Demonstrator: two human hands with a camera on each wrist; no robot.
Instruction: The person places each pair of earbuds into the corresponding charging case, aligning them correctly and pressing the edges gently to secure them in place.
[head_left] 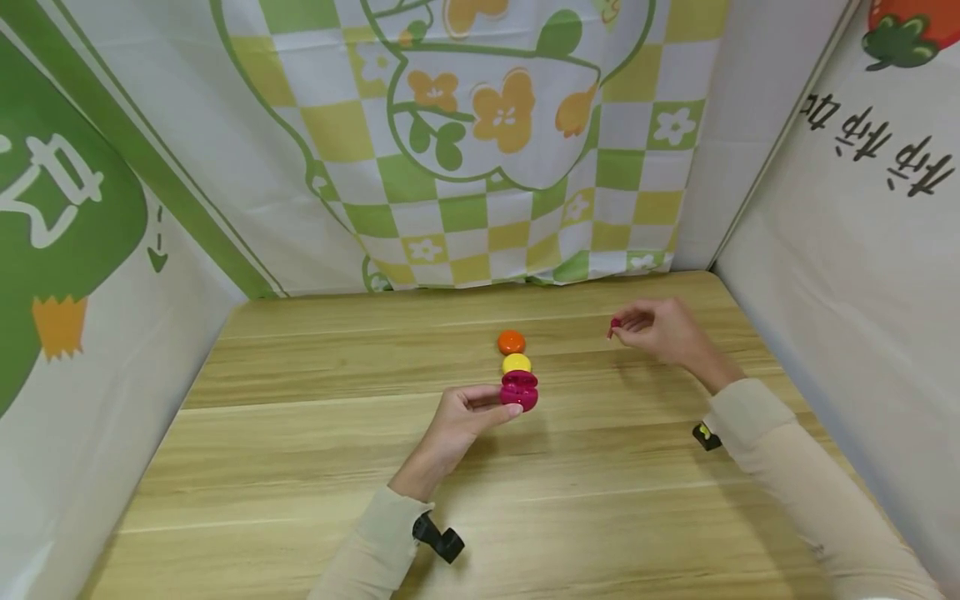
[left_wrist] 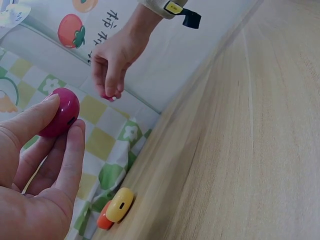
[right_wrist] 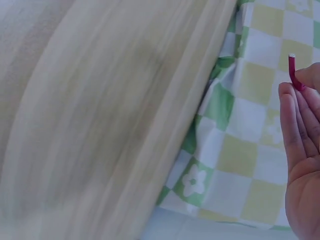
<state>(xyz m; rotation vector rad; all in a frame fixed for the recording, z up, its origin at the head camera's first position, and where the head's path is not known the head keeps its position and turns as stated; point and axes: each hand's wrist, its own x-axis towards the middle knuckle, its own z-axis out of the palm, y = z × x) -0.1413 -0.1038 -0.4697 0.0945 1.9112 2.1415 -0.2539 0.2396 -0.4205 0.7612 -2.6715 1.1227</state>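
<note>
The left hand (head_left: 468, 410) pinches a magenta case (head_left: 519, 390), lid up, just above the counter (head_left: 300, 450); the right hand (head_left: 660, 329) pinches a small magenta piece (head_left: 616, 323) well apart; yellow (head_left: 516, 363) and orange (head_left: 512, 341) cases lie closed, seemingly untouched

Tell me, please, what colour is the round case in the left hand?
Magenta; the case shows best in the left wrist view, held by the left hand.

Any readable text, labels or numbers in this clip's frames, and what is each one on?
Dark brush-style characters on the right cloth wall: upside down, not legible.
Large white character on the green patch of the left cloth wall: cut off, unreadable.
Yellow tag on the right wrist strap: too small to read.
Pink case: no text.
</note>
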